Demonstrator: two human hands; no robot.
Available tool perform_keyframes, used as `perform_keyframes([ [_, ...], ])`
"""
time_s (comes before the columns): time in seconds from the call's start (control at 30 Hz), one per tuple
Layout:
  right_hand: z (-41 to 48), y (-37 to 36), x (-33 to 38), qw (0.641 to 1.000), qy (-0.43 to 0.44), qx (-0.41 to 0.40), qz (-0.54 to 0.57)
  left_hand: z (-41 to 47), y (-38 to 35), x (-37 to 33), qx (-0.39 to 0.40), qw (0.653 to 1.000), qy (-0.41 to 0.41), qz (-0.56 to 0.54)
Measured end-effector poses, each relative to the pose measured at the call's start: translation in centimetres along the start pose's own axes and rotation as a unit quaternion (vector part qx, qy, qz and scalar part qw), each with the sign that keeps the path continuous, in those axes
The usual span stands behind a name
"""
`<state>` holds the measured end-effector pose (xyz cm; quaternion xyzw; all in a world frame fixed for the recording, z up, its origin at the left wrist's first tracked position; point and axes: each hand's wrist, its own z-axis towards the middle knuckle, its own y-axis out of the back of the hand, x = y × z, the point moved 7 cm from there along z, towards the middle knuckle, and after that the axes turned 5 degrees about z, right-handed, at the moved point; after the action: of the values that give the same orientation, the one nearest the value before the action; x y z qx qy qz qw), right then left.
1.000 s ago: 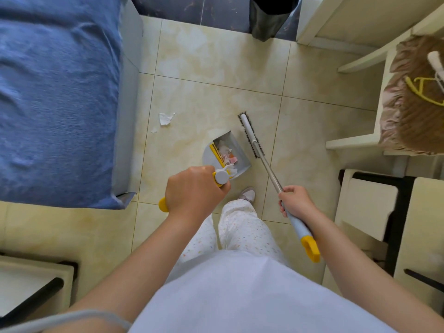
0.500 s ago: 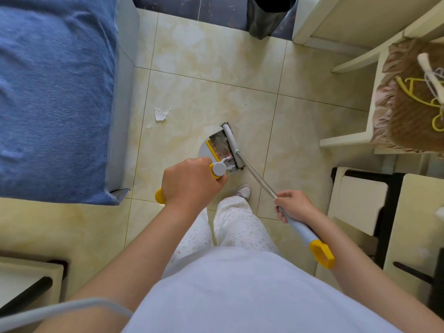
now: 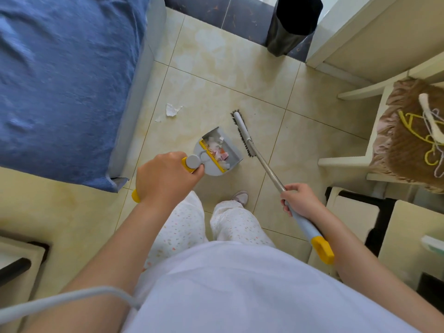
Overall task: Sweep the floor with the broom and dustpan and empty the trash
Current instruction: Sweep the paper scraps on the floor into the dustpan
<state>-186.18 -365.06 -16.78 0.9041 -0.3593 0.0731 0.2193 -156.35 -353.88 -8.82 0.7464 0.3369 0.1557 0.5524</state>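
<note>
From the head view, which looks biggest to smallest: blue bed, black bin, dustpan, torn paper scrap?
Largest first: blue bed; black bin; dustpan, nearly the bin's size; torn paper scrap. The bin is cropped and farther away.

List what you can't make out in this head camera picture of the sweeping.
All in the head view:
1. the dustpan handle: mostly covered by the left hand; only its yellow end shows.
2. the black bin: partly cut off by the top edge, inside too dark.
3. the scraps in the dustpan: too small to identify, just white and pink bits.
4. the broom bristles: largely hidden under the broom head.
</note>
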Motion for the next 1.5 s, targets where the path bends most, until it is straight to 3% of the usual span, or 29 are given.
perform_keyframes([
  [0.47,-1.8,-12.4,8.6,0.999,0.041,-0.014,-0.017,2.1,3.9,13.6,0.009,0.995,0.075,-0.064],
  [0.73,0.0,-17.8,14.4,0.991,0.074,0.007,-0.115,1.6,4.4,20.0,0.014,0.982,0.165,-0.097],
  [1.17,4.2,-24.1,21.4,0.968,0.096,0.045,-0.227,0.6,4.7,25.0,-0.017,0.954,0.280,-0.103],
  [1.5,7.9,-28.6,22.4,0.940,0.100,0.079,-0.317,2.9,3.9,26.3,-0.014,0.956,0.275,-0.098],
])
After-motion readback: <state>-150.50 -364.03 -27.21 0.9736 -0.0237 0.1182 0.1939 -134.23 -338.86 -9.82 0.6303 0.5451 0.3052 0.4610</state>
